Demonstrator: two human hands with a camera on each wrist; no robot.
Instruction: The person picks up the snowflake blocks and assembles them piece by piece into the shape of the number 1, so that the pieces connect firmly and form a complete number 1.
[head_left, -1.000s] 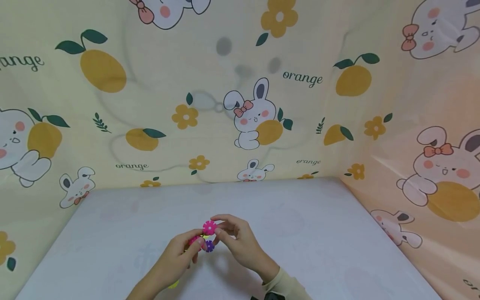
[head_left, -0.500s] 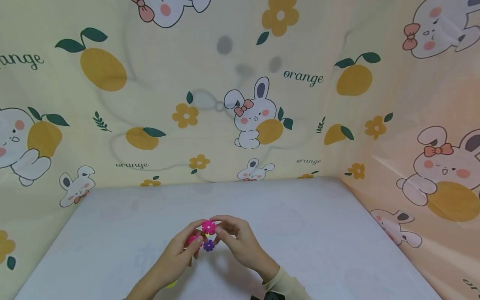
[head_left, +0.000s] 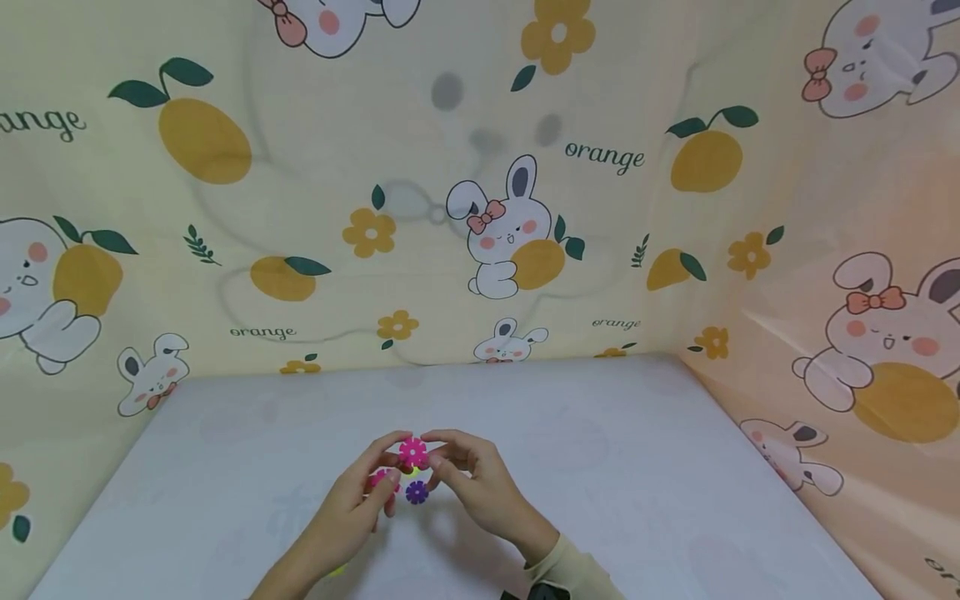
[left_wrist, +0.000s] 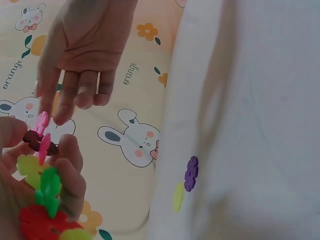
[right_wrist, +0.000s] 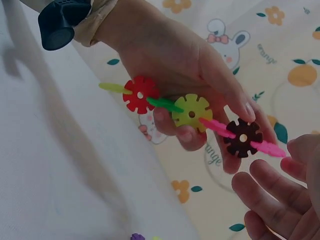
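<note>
Right wrist view: a chain of seven notched plastic discs [right_wrist: 192, 125], joined edge through edge, shows whole, running from yellow through red, green, yellow-green, pink and dark brown to a bright pink end disc [right_wrist: 267, 148]. Head view: the left hand [head_left: 348, 487] hides much of this row, leaving two pink discs plainly visible between the hands, above the white bench [head_left: 600, 467]. Left wrist view: a purple notched disc [left_wrist: 191, 174] and a thin yellow disc [left_wrist: 178, 196] lie on the bench, just beside each other; the right wrist view catches only their edges at its lower border.

Pose: both forearms converge from below. The left fingers are curled round the chain, thumb near the dark brown disc. The right hand [head_left: 480, 487] has thumb and forefinger at the rim of the bright pink end disc, narrowly spaced; whether they pinch or merely touch it cannot be told.
</note>
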